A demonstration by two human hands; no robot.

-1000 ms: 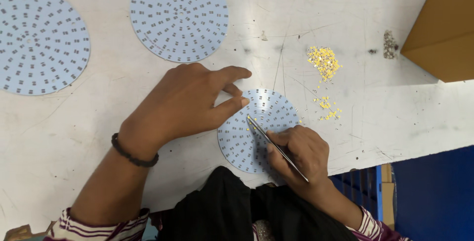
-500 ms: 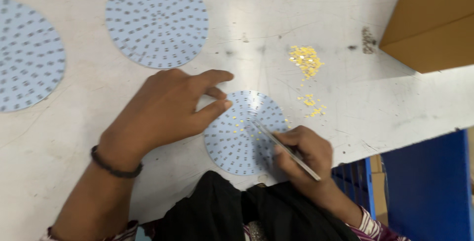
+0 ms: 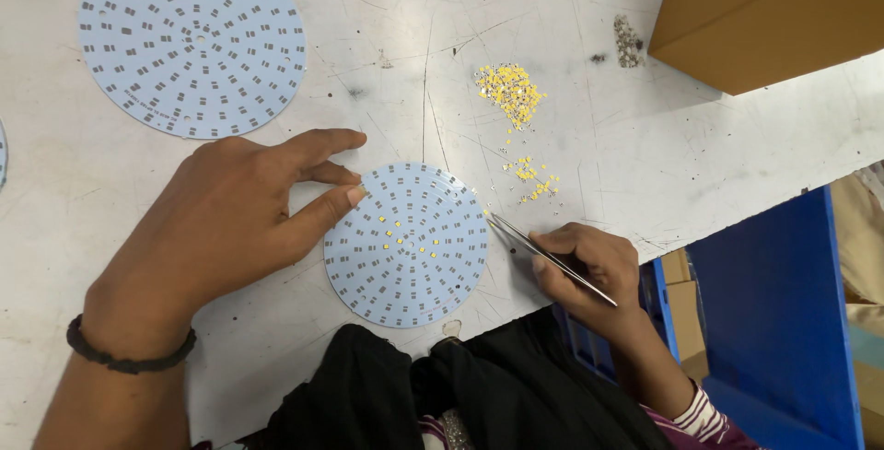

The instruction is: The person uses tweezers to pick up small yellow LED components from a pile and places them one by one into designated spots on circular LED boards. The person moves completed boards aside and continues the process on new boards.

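A small round pale-blue circuit board lies near the table's front edge, with several tiny yellow chips placed around its centre. My left hand rests flat on the table, its fingertips touching the board's left rim. My right hand grips metal tweezers, whose tips hover just off the board's right edge. Loose yellow chips are heaped farther back, and a smaller scatter of chips lies nearer the tweezers.
A larger round blue board lies at the back left. A brown cardboard box stands at the back right, with a small pile of dark bits beside it. A blue bin sits beyond the table's right edge.
The tweezer tips have drawn back from over the board to just past its right rim. My left hand stays on the board's left edge. The view has shifted.
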